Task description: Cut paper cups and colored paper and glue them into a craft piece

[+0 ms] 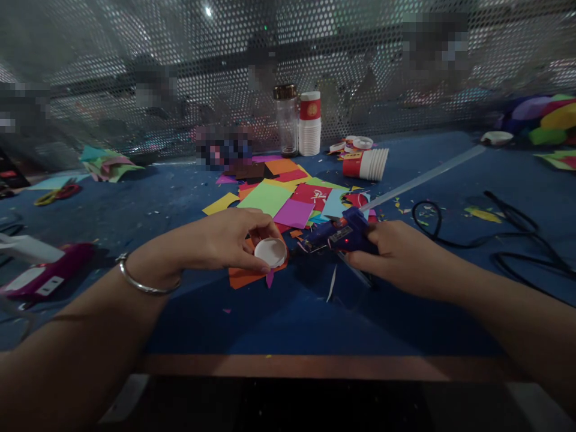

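Observation:
Between the thumb and fingers of my left hand is a small white round paper cup bottom. A purple paper petal sticks out below its rim. My right hand is wrapped round a blue hot glue gun with a small red light lit on its side. A long clear glue stick extends from the gun toward the back right. The nozzle points left, toward the paper piece and apart from it. Orange paper lies beneath my left hand.
Coloured paper sheets spread across the middle. Behind them stand a clear bottle and stacked paper cups; another stack lies sideways. A black cable loops at right. Scissors and a magenta power strip lie left.

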`<control>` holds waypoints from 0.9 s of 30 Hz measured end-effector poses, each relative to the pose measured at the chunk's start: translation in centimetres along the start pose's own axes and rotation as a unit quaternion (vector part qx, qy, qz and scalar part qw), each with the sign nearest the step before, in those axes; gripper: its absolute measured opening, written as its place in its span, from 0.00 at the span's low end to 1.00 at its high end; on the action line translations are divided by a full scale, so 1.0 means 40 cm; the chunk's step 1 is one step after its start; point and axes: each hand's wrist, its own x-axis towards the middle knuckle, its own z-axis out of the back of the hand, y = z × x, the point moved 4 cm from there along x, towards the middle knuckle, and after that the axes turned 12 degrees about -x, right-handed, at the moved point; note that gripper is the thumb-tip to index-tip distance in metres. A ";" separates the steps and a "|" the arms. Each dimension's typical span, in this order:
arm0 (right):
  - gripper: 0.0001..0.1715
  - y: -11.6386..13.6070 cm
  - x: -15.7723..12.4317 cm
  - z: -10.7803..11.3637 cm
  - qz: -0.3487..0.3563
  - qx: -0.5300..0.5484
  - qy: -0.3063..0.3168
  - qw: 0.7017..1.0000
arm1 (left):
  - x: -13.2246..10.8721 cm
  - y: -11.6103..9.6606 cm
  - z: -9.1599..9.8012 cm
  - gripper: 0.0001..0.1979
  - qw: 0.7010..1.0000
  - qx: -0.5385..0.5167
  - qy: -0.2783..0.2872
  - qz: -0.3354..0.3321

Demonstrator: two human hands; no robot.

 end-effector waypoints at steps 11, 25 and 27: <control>0.20 -0.014 0.002 0.004 -0.031 0.021 -0.038 0.999 | -0.002 -0.005 -0.003 0.19 0.999 0.044 -0.007 -0.003; 0.22 -0.019 0.007 0.004 -0.038 0.041 -0.044 0.997 | -0.002 -0.005 -0.004 0.18 1.000 0.025 -0.006 0.003; 0.22 -0.019 0.007 0.002 -0.037 0.046 -0.036 0.998 | -0.002 -0.007 -0.006 0.17 1.000 0.020 -0.002 0.006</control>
